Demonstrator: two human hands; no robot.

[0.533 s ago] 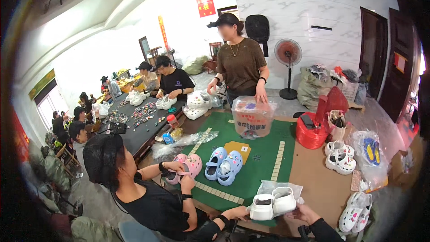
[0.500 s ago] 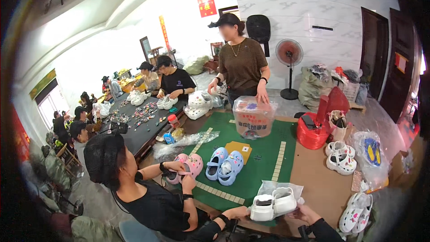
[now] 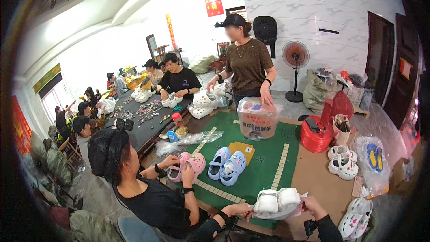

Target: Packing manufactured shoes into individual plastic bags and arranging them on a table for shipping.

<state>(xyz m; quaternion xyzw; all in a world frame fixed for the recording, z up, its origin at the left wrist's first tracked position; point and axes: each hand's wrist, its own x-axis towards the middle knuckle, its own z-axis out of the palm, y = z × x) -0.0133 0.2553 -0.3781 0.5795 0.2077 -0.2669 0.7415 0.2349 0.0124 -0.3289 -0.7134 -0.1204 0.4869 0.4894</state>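
A pair of white clogs (image 3: 268, 200) lies in a clear plastic bag (image 3: 273, 215) at the near edge of the table. My left hand (image 3: 240, 209) is closed on the bag at the left of the clogs. On their right, my right hand (image 3: 313, 208) pinches the bag's other side. The bag hangs slack between both hands, and the clogs' rounded ends face up. Beyond them on the green mat (image 3: 264, 157) stands a pair of blue clogs (image 3: 227, 166) with charms. To the left, a co-worker's hands (image 3: 179, 166) hold pink clogs (image 3: 192, 165) with charms.
A person across the table touches a clear bag-wrapped package (image 3: 259, 121). On the right are red twine (image 3: 315, 136), white clogs (image 3: 343, 163), a bagged blue-and-yellow pair (image 3: 372, 152) and charmed white clogs (image 3: 355, 218). Several people sit along a dark table (image 3: 150, 132) at left.
The white clogs have tipped over, their openings turned out of sight. My right hand has risen and closed on the bag's edge. The co-worker's hands still work at the pink clogs.
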